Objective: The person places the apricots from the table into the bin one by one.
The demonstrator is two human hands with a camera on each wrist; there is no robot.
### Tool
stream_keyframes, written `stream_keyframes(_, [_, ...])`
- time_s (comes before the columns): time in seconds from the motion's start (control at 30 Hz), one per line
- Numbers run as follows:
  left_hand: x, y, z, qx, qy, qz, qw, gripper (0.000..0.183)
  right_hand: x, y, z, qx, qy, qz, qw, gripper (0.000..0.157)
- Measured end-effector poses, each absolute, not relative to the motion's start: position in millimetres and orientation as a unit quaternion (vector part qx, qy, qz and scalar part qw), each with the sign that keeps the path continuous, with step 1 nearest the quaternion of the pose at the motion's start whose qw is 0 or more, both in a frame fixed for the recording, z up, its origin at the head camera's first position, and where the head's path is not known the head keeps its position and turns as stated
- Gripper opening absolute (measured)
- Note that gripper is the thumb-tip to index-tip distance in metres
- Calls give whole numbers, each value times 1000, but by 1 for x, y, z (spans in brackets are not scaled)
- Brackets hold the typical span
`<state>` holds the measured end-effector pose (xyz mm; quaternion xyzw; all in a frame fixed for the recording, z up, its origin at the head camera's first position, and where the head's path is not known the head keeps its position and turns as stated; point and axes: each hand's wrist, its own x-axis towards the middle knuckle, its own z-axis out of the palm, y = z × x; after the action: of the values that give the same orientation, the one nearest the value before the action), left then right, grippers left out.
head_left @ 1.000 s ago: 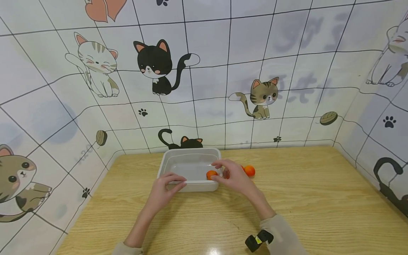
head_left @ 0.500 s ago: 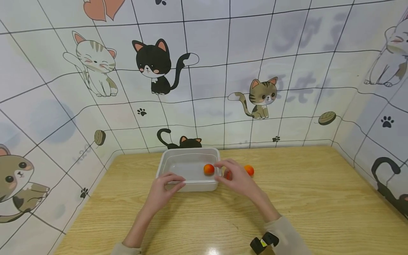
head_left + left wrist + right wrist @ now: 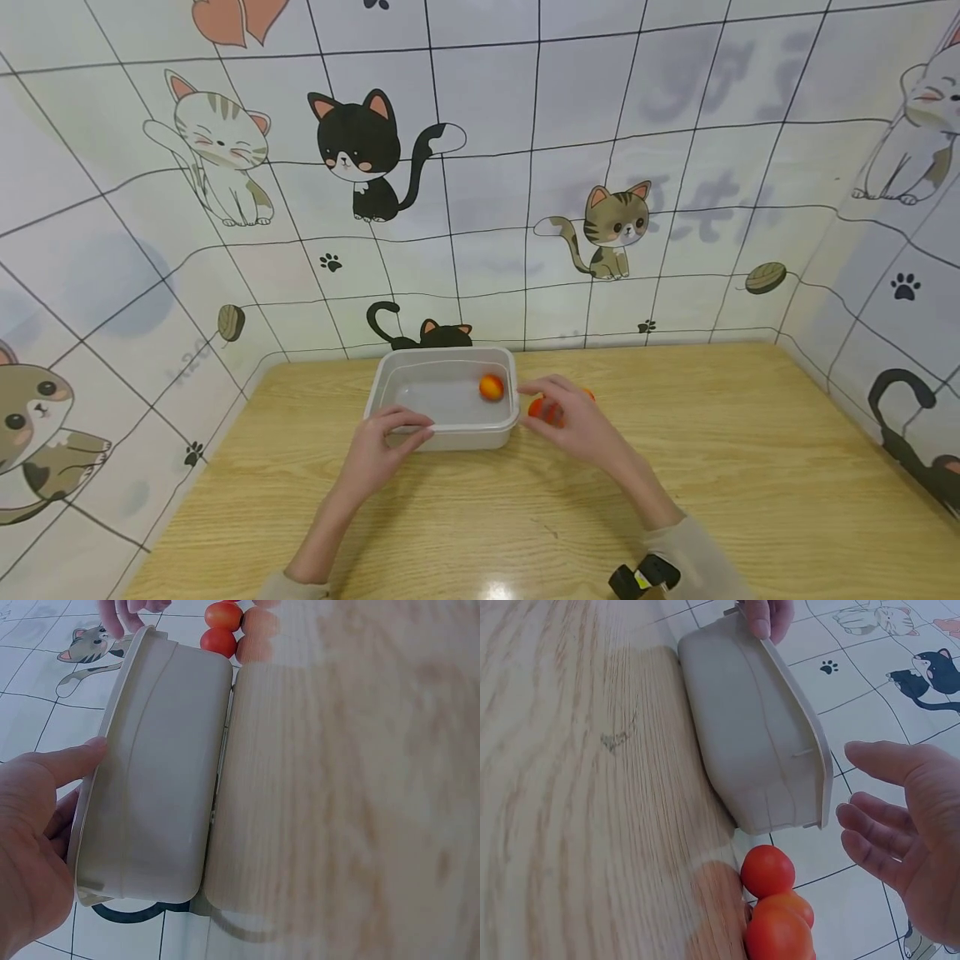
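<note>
A pale, rectangular plastic box (image 3: 468,439) stands on the wooden table, one orange-red tomato (image 3: 491,387) lying inside against its right side. My left hand (image 3: 381,446) pinches the box's near rim; in the left wrist view its thumb (image 3: 75,759) lies on the outside and the fingers go behind the rim. Just right of the box, my right hand (image 3: 581,427) hovers with parted fingers, holding nothing. Below it several tomatoes (image 3: 768,871) sit close together beside the box's end, partly hidden by the hand in the head view.
The wooden table (image 3: 720,467) spreads to the right and in front. A white wall covering (image 3: 495,192) with grid lines and cartoon cats rises behind the box and at both sides. A black device (image 3: 645,575) is strapped at the right sleeve.
The right hand has let go of the tomato inside the box and moved right, out over the other tomatoes. That tomato has rolled toward the back. The left hand keeps the rim.
</note>
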<state>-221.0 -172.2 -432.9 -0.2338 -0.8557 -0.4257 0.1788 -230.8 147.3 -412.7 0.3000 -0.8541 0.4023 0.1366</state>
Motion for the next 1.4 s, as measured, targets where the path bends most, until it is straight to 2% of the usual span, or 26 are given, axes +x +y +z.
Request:
stream_keyframes(0.63, [-220,-173,-432,-237,-854,-425,184,11,-222,181,-409,300,-848,403,169,41])
stream_keyframes(1.4, [-220,-173,-432,-236,-853,-425,187,11,-219,216,-429,280,-865,387,156,40])
